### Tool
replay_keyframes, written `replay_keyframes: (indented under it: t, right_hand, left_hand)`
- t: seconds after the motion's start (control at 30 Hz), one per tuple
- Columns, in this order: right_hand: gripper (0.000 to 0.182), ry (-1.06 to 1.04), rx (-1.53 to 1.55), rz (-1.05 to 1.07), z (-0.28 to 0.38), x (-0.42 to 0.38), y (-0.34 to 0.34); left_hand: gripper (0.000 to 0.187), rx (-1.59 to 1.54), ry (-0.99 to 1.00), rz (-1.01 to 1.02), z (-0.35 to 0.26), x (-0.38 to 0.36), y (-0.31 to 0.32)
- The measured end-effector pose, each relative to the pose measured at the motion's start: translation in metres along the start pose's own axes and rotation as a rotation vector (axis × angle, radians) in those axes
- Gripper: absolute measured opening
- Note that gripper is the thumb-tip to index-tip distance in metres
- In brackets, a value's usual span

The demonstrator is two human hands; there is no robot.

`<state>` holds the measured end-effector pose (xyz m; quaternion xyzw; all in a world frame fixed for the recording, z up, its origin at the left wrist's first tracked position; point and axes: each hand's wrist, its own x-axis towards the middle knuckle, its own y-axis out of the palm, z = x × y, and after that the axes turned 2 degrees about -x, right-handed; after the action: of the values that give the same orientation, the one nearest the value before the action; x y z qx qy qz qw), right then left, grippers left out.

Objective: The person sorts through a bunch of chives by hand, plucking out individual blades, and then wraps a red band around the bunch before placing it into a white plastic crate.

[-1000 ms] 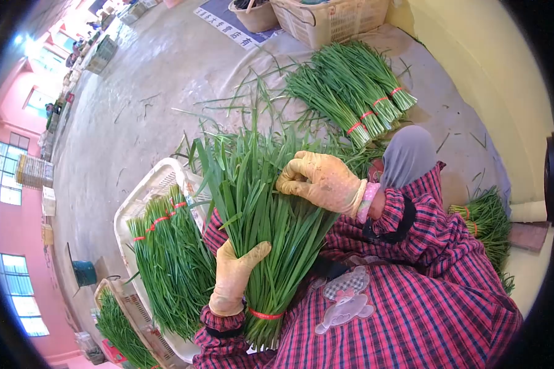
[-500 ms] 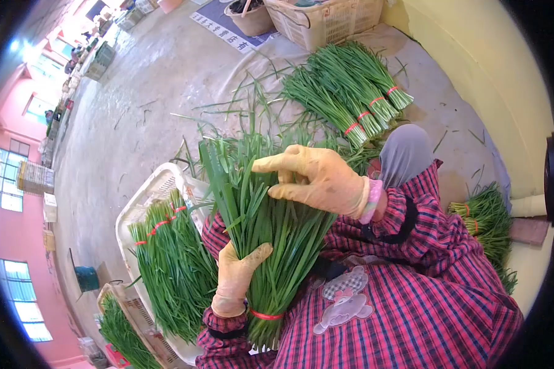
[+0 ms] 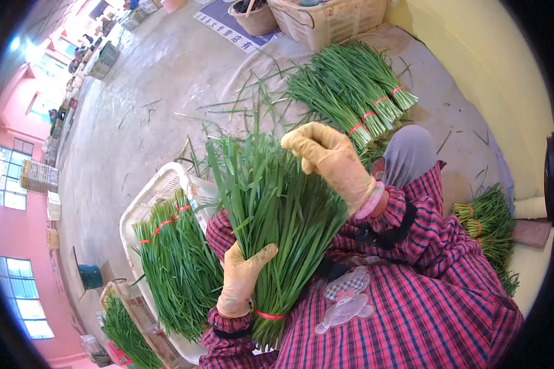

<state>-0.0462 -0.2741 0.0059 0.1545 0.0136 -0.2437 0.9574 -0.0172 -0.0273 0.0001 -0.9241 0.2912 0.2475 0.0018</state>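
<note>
A bunch of garlic chives [image 3: 283,227] stands tilted in front of me, bound near its stem end by a red band [image 3: 269,315]. My left hand [image 3: 243,277], in a yellowish glove, is wrapped round its left side above the band, thumb across the leaves. Over the upper right of the leaves is my right hand [image 3: 332,160], also gloved, with bent fingers drawn together; whether a leaf is pinched in them cannot be made out. Left of the bunch, a white plastic crate [image 3: 135,212] holds several banded chive bunches [image 3: 175,264].
More banded chive bunches [image 3: 354,92] lie on the floor sheet ahead, among loose leaves. Another pile [image 3: 489,234] lies by the yellow wall [image 3: 480,67] at right. A second crate [image 3: 138,313] stands lower left. A basket [image 3: 326,21] and a bucket [image 3: 252,18] are at the back.
My right hand has moved right, off the front of the leaves, and its outstretched fingers have curled in. The left hand still grips the bunch in nearly the same place.
</note>
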Motion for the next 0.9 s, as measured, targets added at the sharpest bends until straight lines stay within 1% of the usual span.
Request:
replay_keyframes:
  t: [0.03, 0.1, 0.13, 0.2, 0.23, 0.27, 0.33, 0.37, 0.4, 0.5, 0.57, 0.6, 0.67, 0.7, 0.77, 0.9]
  right_hand:
    - [0.016, 0.000, -0.001, 0.001, 0.000, -0.003, -0.005]
    - [0.018, -0.328, -0.268, 0.334, -0.001, -0.013, -0.011]
    - [0.019, -0.730, -0.460, 0.422, -0.013, -0.014, -0.007]
    - [0.018, -0.615, -0.593, 0.562, -0.017, -0.038, -0.004]
    - [0.017, -0.593, -0.678, 0.585, -0.017, -0.042, -0.005]
    - [0.017, -0.591, -0.676, 0.588, -0.017, -0.041, -0.003]
    - [0.018, -0.639, -0.519, 0.262, -0.012, -0.034, 0.003]
    - [0.021, -0.625, -0.571, 0.215, -0.002, -0.028, 0.003]
    - [0.025, -0.579, -0.709, 0.191, 0.008, -0.022, 0.003]
    - [0.027, -0.583, -0.700, 0.185, 0.015, -0.005, 0.008]
    - [0.033, -0.673, -0.821, 0.234, 0.018, 0.004, 0.010]
    - [0.033, -0.674, -0.820, 0.238, 0.020, 0.007, 0.011]
    - [0.027, -0.642, -0.886, 0.295, 0.025, 0.010, 0.013]
    - [0.027, -0.640, -0.886, 0.293, 0.022, 0.013, 0.014]
    - [0.019, -0.665, -0.815, 0.328, 0.012, 0.020, 0.014]
    - [0.015, -0.665, -0.819, 0.299, 0.006, 0.019, 0.019]
  left_hand:
    - [0.034, 0.010, 0.006, -0.014, 0.001, 0.001, -0.003]
    - [0.034, 0.015, 0.008, -0.028, 0.001, 0.001, -0.005]
    - [0.033, -0.020, -0.010, -0.029, -0.001, 0.000, -0.005]
    - [0.033, -0.055, -0.027, -0.033, -0.003, 0.000, -0.007]
    - [0.032, -0.031, -0.006, -0.032, -0.001, 0.000, -0.009]
    - [0.032, -0.006, 0.012, -0.031, 0.000, 0.000, -0.010]
    - [0.032, -0.001, 0.012, -0.040, 0.000, -0.003, -0.006]
    - [0.032, 0.006, 0.017, -0.044, 0.000, -0.005, -0.003]
    - [0.032, 0.010, 0.019, -0.041, -0.001, -0.006, -0.001]
    - [0.033, 0.029, 0.020, -0.039, -0.006, -0.011, 0.007]
    - [0.033, 0.039, 0.028, -0.040, -0.005, -0.012, 0.007]
    - [0.033, 0.051, 0.033, -0.040, -0.005, -0.013, 0.007]
    - [0.033, 0.058, 0.037, -0.039, -0.005, -0.013, 0.008]
    - [0.033, 0.066, 0.041, -0.033, -0.006, -0.013, 0.008]
    - [0.033, 0.073, 0.040, -0.029, -0.005, -0.013, 0.008]
    - [0.034, 0.075, 0.035, -0.029, -0.004, -0.013, 0.008]
